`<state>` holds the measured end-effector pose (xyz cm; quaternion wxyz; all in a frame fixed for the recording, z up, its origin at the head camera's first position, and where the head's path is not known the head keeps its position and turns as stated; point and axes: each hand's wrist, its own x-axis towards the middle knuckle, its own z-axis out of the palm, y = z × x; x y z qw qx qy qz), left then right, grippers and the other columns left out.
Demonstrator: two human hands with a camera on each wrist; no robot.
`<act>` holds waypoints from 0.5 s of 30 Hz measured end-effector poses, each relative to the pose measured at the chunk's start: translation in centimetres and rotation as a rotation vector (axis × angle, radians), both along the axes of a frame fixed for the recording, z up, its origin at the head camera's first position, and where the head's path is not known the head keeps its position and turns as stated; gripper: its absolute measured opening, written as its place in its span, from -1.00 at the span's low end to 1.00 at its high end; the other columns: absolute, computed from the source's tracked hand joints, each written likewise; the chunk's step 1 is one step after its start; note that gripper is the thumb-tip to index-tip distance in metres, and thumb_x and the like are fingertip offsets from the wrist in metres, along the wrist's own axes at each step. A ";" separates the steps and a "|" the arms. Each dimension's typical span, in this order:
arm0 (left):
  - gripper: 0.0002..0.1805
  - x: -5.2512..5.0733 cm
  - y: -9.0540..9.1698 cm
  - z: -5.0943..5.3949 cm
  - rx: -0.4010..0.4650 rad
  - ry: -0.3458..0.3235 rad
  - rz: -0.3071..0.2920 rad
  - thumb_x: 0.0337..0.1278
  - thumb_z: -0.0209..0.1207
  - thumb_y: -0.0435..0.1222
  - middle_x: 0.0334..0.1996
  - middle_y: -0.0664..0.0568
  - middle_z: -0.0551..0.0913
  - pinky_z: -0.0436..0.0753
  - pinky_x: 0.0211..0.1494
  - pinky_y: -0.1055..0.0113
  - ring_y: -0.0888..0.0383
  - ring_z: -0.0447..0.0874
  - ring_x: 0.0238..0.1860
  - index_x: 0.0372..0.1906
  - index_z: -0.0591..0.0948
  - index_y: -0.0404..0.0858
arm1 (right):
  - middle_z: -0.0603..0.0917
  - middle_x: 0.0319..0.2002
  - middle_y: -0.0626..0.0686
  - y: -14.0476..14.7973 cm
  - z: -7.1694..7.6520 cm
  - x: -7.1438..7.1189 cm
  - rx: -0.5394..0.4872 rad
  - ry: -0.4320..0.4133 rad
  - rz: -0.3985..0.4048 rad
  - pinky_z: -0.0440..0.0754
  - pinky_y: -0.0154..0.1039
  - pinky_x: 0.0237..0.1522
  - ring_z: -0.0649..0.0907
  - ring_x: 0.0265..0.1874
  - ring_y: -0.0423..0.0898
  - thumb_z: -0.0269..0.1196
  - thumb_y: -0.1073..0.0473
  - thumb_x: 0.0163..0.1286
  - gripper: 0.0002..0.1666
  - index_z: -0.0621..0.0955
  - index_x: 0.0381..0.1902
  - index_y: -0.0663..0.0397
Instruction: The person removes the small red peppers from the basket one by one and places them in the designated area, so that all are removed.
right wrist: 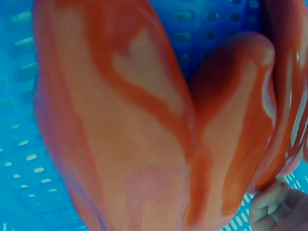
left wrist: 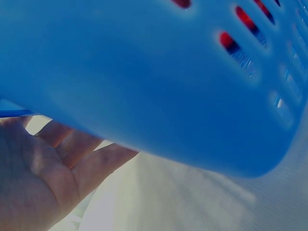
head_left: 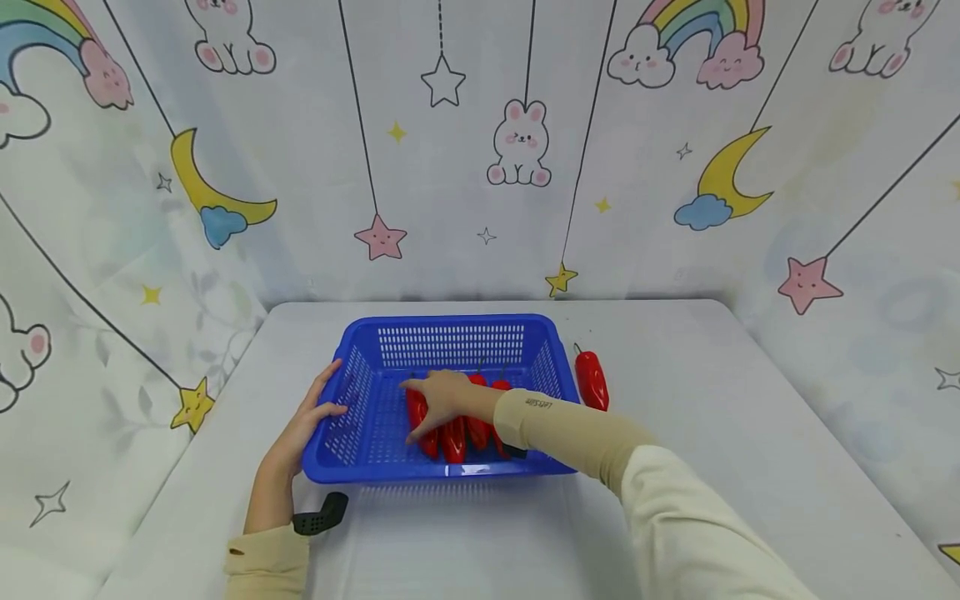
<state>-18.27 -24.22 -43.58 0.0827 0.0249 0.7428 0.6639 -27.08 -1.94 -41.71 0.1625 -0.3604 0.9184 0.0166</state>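
A blue plastic basket (head_left: 420,471) with slotted walls stands on the white table. Several glossy red peppers (head_left: 453,440) lie side by side in it, partly covered by the right arm; two show large in the right wrist view, a near pepper (right wrist: 115,120) and a smaller one (right wrist: 236,139). My right hand (head_left: 442,398) reaches into the basket and grips the leftmost pepper (head_left: 417,410), thumb and fingers on either side. At the basket's left side, my left hand (head_left: 300,429) holds the rim; in the left wrist view its fingers pass behind the basket wall (left wrist: 144,96).
One more red pepper (head_left: 592,379) lies on the table just right of the basket. The white table (head_left: 675,400) extends to both sides and in front. A printed cloth wall (head_left: 465,167) rises behind and beside it.
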 end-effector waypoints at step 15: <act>-0.24 0.1 0.1 0.1 0.004 -0.002 -0.001 0.17 -0.15 -0.30 0.42 -0.11 -0.35 0.14 0.16 -0.29 -0.31 -0.22 0.34 0.43 -0.15 0.16 | 0.54 -0.02 -0.04 0.2 -0.6 0.7 0.011 0.032 -0.013 0.54 -0.09 -0.17 0.45 -0.02 -0.06 0.30 -0.43 -0.16 0.07 0.18 0.35 -0.46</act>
